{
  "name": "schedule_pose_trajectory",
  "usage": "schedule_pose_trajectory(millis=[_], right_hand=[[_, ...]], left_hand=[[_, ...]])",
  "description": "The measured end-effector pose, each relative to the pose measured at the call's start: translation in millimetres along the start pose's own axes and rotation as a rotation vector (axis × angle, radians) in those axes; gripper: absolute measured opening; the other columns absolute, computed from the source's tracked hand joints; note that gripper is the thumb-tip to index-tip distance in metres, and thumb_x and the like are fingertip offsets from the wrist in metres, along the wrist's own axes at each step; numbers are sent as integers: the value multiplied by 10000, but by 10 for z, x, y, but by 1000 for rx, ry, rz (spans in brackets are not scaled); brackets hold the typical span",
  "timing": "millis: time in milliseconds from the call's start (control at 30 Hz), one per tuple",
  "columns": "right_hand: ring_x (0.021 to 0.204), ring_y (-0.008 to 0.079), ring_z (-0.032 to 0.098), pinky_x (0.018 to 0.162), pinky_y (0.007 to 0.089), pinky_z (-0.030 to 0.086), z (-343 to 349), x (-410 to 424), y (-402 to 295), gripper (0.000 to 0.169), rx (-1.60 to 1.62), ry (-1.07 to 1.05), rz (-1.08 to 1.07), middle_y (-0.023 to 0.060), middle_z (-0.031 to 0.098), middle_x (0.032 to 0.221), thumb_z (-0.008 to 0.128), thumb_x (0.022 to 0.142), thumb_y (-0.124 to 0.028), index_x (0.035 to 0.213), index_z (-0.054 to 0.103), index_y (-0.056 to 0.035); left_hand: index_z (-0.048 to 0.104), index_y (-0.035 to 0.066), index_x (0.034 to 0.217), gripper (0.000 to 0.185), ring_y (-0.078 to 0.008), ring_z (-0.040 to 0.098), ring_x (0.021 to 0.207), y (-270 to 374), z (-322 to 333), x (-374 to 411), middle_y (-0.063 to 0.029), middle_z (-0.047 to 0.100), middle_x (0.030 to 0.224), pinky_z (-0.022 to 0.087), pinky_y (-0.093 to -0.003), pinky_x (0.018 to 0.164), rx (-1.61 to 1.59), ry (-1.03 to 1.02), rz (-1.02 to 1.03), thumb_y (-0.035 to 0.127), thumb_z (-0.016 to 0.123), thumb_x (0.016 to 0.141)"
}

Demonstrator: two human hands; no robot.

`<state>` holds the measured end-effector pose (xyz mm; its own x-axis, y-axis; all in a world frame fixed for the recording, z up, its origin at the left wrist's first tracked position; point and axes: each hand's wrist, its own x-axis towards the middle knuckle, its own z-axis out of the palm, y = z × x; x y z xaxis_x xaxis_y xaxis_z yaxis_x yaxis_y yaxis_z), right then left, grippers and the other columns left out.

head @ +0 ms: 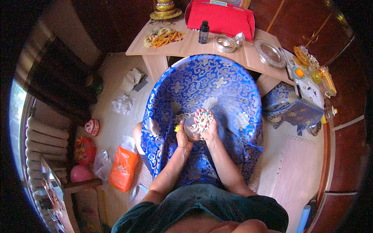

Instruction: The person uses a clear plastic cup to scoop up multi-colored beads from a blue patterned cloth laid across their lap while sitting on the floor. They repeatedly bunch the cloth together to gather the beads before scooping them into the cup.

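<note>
A blue brocade cloth (236,78) with silver floral patterns forms a wide, raised-rim hollow before me. My left hand (183,137) grips the side of a pale, shiny round disc (191,131), whose far edge is partly hidden. My right hand (214,129) lies palm up at the disc's right side, cupping a heap of small mixed beads (203,121), mostly white with red and turquoise ones. More small beads (186,115) show just beyond my left fingers. A small yellow object (176,128) sits at the left hand's outer side; what it is I cannot tell.
A wooden table (186,48) beyond the cloth carries bead strands (164,38), a dark bottle (204,32), silver bowls (225,44), a silver plate (270,53) and a red cloth-covered object (220,19). Left on the floor are an orange tissue pack (123,169) and crumpled paper (123,104).
</note>
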<state>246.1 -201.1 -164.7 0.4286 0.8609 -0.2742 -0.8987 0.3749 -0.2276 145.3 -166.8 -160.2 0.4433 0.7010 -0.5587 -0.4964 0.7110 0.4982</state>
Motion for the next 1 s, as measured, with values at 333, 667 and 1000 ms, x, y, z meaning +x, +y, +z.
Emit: schedule_pose_trajectory(millis=[333,667,1000], right_hand=[[521,128,399,462,244,388,-53,-102,-76,308,122,-2,-19,17,404,586,406,821,-335,624,437,-100],[915,256,496,791,387,397,192,-157,-14,276,96,13,-83,123,517,1015,409,816,-288,886,522,-46],[496,130,415,494,248,383,118,-154,-16,312,33,37,-25,15,428,554,422,818,-349,624,430,-105]], left_hand=[[440,59,1077,475,-219,486,958,-210,-137,106,-84,500,1064,376,-353,830,-81,-193,-190,436,318,814],[495,78,986,398,-198,522,877,-85,-37,15,-59,547,972,411,-337,776,-134,-112,-167,414,365,816],[485,74,1015,432,-208,507,909,-94,-102,65,-66,531,1010,397,-338,795,-103,-128,-154,433,368,805]])
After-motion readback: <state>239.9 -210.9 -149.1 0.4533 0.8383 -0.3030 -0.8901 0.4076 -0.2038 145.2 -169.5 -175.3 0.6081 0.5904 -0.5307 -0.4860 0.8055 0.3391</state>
